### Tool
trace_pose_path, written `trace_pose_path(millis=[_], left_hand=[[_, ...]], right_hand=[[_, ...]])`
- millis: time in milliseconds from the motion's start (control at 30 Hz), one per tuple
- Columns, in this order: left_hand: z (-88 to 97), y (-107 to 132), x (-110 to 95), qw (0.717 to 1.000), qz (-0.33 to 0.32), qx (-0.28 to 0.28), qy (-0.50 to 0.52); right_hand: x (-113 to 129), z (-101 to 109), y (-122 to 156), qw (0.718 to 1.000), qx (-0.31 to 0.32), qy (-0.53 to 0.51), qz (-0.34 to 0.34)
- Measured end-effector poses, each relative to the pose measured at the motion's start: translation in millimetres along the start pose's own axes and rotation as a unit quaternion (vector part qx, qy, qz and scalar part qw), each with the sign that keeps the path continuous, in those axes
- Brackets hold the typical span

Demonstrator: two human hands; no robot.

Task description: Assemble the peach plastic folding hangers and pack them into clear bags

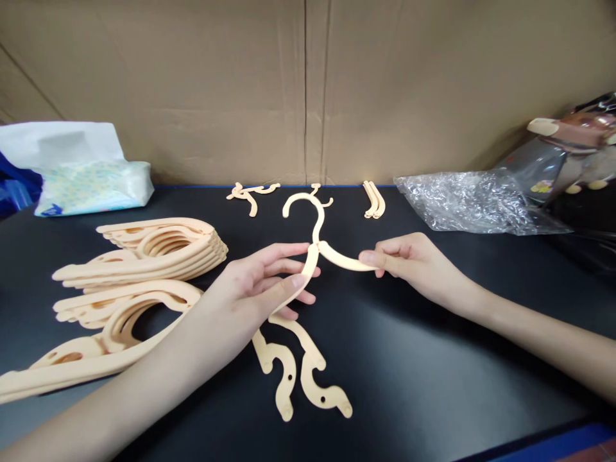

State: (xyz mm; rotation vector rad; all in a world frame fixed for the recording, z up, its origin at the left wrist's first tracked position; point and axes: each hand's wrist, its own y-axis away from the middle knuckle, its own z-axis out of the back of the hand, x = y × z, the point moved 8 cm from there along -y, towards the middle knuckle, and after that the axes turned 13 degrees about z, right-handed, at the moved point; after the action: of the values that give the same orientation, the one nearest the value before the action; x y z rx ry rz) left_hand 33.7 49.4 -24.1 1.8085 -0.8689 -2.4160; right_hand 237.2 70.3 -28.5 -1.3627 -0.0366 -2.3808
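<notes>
A cream plastic folding hanger point(343, 260) hangs between my two hands above the black table, its hook point(308, 200) pointing up. My left hand point(269, 282) pinches the left arm of the hanger between thumb and fingers. At the tip of the right arm, my right hand point(404, 260) grips with thumb and forefinger. Below my left hand lie two loose curved hanger pieces point(320, 385), their upper ends partly hidden by it. Stacks of cream hanger parts point(183, 244) rest to the left, some behind my left forearm.
Along the back lie small hanger pieces point(253, 192) and a few thin curved pieces point(373, 199). A pack of tissues point(96, 186) stands at the back left. Crumpled clear plastic point(471, 199) and a brown toy-like item point(575, 141) are at the right. A cardboard wall point(216, 90) closes the back.
</notes>
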Motion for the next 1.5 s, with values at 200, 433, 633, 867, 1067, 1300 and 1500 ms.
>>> trace_pose_path(millis=[200,433,633,867,1067,1300,1500], left_hand=[[17.6,9.7,-19.7,0.938,-0.13,-0.17,-0.272],[11.4,7.6,-19.4,0.888,-0.196,-0.189,-0.37],[9.4,1.6,-15.5,0.885,-0.193,-0.181,-0.384],[4.4,5.3,-22.7,0.823,-0.269,-0.216,-0.452],[1.8,6.6,-19.9,0.841,-0.252,-0.195,-0.438],[1.3,13.3,-14.5,0.87,-0.224,-0.18,-0.401],[-7.6,19.3,-20.2,0.848,-0.275,-0.154,-0.425]], right_hand=[[-4.1,27.8,-4.3,0.994,-0.104,0.034,-0.006],[14.4,34.4,-6.7,0.972,-0.062,0.208,0.09],[35.8,11.8,-0.5,0.898,0.01,0.394,0.198],[36.1,8.0,0.9,0.856,0.03,0.475,0.199],[29.5,15.7,-2.7,0.864,0.044,0.481,0.141],[17.4,31.6,-7.0,0.898,0.055,0.431,0.071],[9.2,41.1,-9.8,0.91,0.056,0.408,0.057]])
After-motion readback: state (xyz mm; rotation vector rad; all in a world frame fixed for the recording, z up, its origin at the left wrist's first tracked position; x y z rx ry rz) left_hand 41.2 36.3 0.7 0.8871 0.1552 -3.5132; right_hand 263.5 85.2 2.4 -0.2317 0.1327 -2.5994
